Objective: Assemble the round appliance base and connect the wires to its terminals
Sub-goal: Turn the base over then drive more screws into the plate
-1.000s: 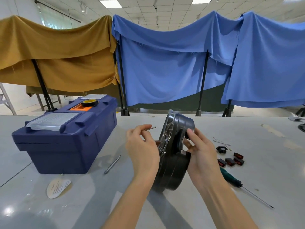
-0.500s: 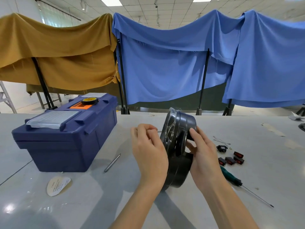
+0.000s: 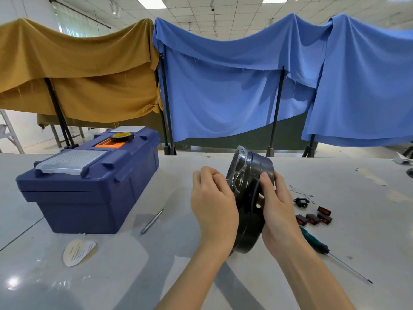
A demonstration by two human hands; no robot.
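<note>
The round black appliance base [image 3: 250, 218] stands on edge over the grey table [image 3: 357, 231], with its clear ribbed face turned left. My right hand [image 3: 279, 211] grips its right side, thumb on the raised back housing. My left hand [image 3: 212, 202] is at the clear face with fingers curled, pinching a thin metal piece that is almost hidden between fingertips and base. Thin loose wires [image 3: 300, 192] lie on the table to the right, beside a black socket part [image 3: 300, 202] and several red rocker switches [image 3: 312, 219].
A blue toolbox [image 3: 89, 193] with a tape roll [image 3: 122, 137] on its lid stands at left. A short metal rod [image 3: 152, 221] and a paper label [image 3: 78, 252] lie in front of it. A green-handled screwdriver [image 3: 312, 240] lies right of my right wrist.
My left hand has carried the thin metal piece in against the base's clear face, and its fingers have curled over it. The base has shifted slightly right and tilted.
</note>
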